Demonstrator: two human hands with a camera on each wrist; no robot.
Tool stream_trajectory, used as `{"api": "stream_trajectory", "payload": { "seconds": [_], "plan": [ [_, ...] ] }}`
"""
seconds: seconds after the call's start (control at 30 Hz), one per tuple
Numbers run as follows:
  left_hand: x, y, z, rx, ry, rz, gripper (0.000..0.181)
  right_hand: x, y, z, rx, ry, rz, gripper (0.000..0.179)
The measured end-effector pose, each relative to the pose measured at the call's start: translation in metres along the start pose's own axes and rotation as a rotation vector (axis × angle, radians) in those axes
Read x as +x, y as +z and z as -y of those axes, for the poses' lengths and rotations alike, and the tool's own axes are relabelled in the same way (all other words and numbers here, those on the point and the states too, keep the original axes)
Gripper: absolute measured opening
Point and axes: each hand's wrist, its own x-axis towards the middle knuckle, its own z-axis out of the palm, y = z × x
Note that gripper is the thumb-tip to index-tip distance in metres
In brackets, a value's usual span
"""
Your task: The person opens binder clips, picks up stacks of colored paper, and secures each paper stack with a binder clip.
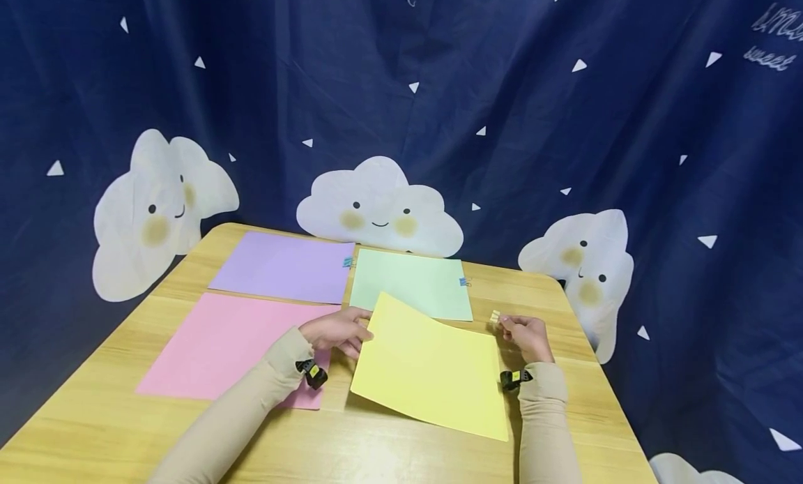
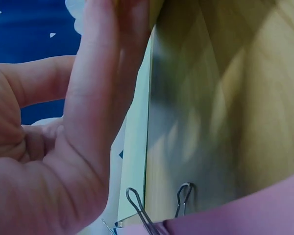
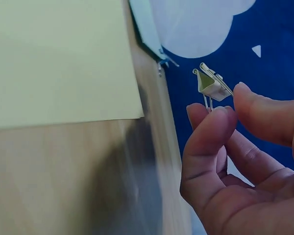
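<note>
Right hand (image 1: pixel 528 336) pinching a small yellow binder clip (image 3: pixel 211 84) between thumb and fingertips, raised just off the right edge of the yellow sheet (image 1: pixel 433 369). Left hand (image 1: pixel 335 331) holding that sheet's left edge, far corner lifted from the wooden table (image 1: pixel 100 421). Behind: green sheet (image 1: pixel 414 284) and purple sheet (image 1: pixel 285 266), each clipped; pink sheet (image 1: pixel 226 344) at left

Light wood surface (image 1: pixel 125 414), rounded corners. Lying flat on it: purple sheet (image 1: pixel 282 266) far left, green sheet (image 1: pixel 414 283) just beside it to the right, pink sheet (image 1: pixel 219 344) near left. Yellow sheet (image 1: pixel 433 372) rests near-centre, its far corner lifted over the green one. Small clips (image 1: pixel 347 262) (image 1: pixel 464 282) sit on the green sheet's edges.
</note>
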Motion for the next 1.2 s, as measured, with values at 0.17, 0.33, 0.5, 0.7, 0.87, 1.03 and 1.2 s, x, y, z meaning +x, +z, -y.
{"api": "stream_trajectory", "payload": {
  "seconds": [0.17,0.33,0.5,0.7,0.87,1.03,1.2],
  "plan": [
    [-0.001,0.001,0.004,-0.028,0.043,-0.016,0.078,0.001,-0.004,0.003,0.097,0.022,0.044,0.044],
    [-0.001,0.002,0.009,-0.068,0.076,-0.046,0.076,0.003,-0.006,0.004,0.17,0.043,0.075,0.046],
    [-0.002,-0.003,0.014,-0.077,0.113,-0.078,0.077,0.006,-0.009,0.006,0.181,0.051,0.084,0.046],
    [-0.001,-0.014,0.02,-0.174,0.176,-0.059,0.077,0.01,-0.01,0.008,0.203,0.043,0.109,0.045],
    [-0.004,-0.02,0.018,-0.208,0.202,-0.051,0.075,0.012,-0.011,0.01,0.261,0.046,0.128,0.038],
    [-0.007,-0.03,0.014,-0.233,0.222,-0.068,0.074,0.014,-0.015,0.01,0.326,0.047,0.132,0.016],
    [-0.011,-0.04,0.013,-0.273,0.241,-0.083,0.067,0.016,-0.013,0.008,0.34,0.045,0.15,0.019]
  ]
}}
